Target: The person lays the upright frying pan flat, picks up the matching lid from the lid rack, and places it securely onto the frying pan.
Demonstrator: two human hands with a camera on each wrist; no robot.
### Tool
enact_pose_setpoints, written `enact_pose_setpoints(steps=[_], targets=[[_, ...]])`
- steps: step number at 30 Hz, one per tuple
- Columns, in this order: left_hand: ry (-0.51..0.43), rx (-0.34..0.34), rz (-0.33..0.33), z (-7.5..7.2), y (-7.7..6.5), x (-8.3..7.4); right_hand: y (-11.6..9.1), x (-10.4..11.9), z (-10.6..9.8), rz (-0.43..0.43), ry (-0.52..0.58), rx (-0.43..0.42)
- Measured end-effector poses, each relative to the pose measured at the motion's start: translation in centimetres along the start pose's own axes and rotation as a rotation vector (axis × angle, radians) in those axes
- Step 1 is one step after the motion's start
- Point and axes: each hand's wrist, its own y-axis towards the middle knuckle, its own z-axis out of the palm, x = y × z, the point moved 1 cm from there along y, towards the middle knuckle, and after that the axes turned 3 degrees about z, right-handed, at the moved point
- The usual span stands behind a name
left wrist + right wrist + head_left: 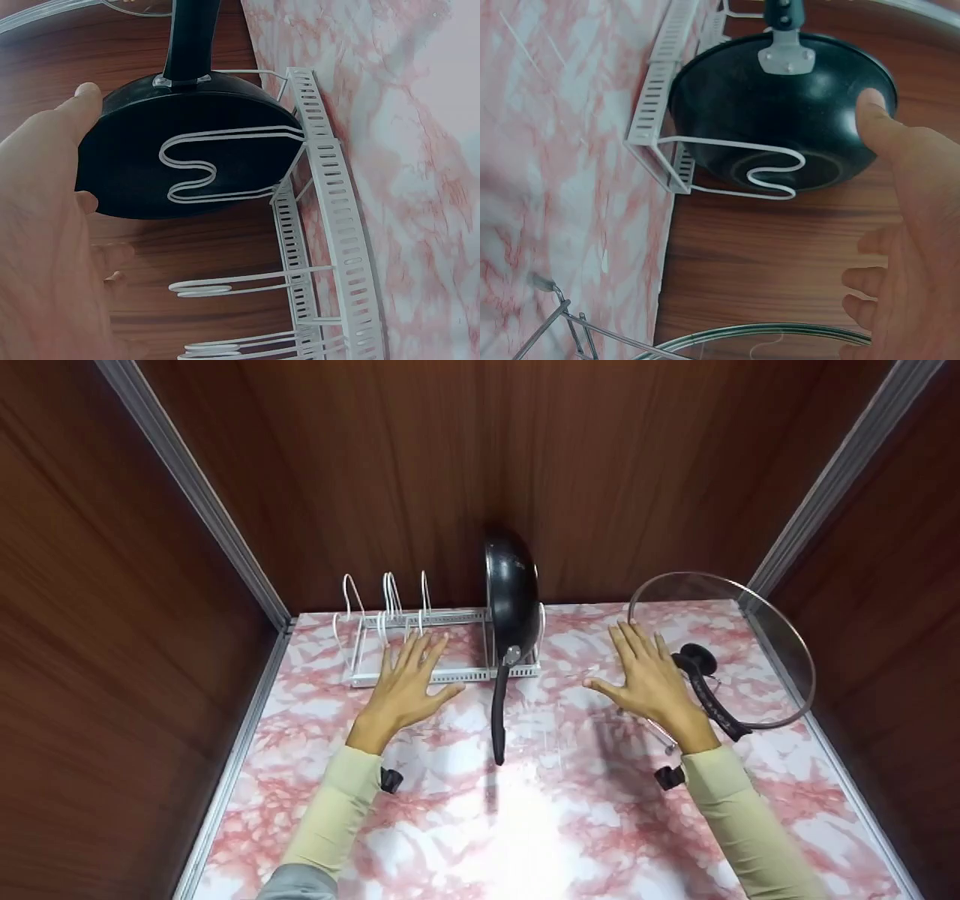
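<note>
A black deep frying pan [514, 592] stands on its edge in the right end of a white wire pan rack [461, 678], its handle [499, 720] pointing toward me. My left hand [405, 690], fingers spread, is held over the front of the rack, left of the pan. Fingers also spread, my right hand [649, 682] hovers between the pan and a large glass lid [765, 660]. Neither hand holds anything. In the right wrist view, a rack divider [742, 142] stands against the pan's underside.
The lid has a black knob [699, 658] and a long black handle piece [712, 705]. A thin metal wire stand [566, 311] is partly hidden under my right hand. White wire dividers [390, 592] rise from the rack's left half. Brown wood-grain panels [337, 472] enclose the marbled table [435, 840].
</note>
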Motion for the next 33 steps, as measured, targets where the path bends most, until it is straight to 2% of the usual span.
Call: enact_pose_setpoints(steps=[6,11,19,33], targets=[[-0.019,-0.044,0.018,0.2,0.0,0.0,0.0,0.1,0.3,-0.006,0.025,-0.084],[-0.027,-0.122,0.048,0.4,0.1,-0.2,0.0,0.3,0.5,-0.011,0.068,-0.153],[-0.044,-0.228,0.088,0.7,0.0,-0.4,0.0,0.7,0.8,-0.001,0.143,-0.21],[-0.112,-0.308,0.087,1.7,0.2,-1.1,-0.3,1.5,1.4,0.042,0.256,-0.283]])
